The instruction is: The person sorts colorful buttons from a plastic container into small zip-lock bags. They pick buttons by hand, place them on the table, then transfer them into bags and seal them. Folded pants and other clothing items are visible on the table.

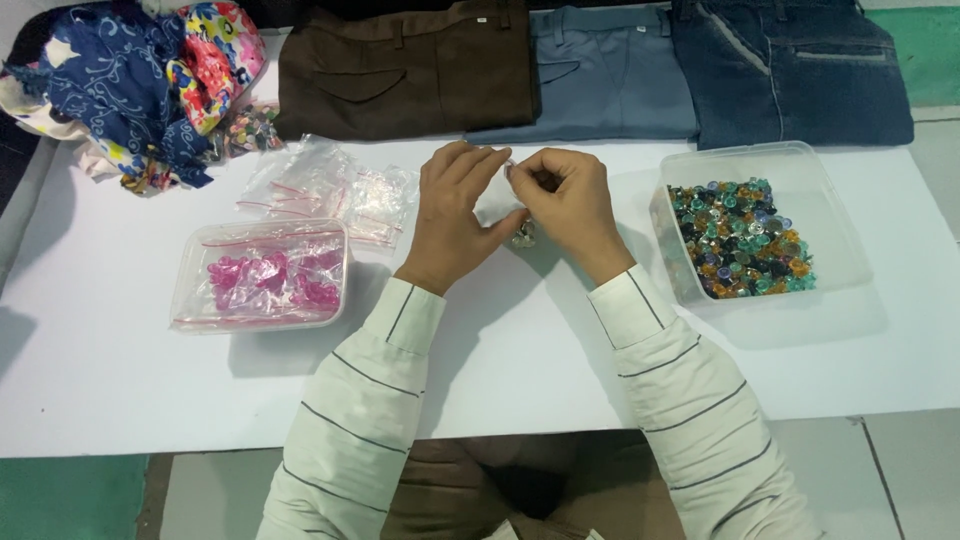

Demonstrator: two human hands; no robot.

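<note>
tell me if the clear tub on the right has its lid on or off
Off. The clear tub is open on top, no lid showing on or beside it, and the mixed coloured beads lie uncovered across its left part.

Folded trousers [405, 70]; jeans [790, 70]; patterned cloth [130, 80] w/ white table [120, 390].

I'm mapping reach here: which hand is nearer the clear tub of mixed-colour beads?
Right. The right hand is just left of the bead tub, apart from it; the left hand lies farther left, beyond the right one.
</note>
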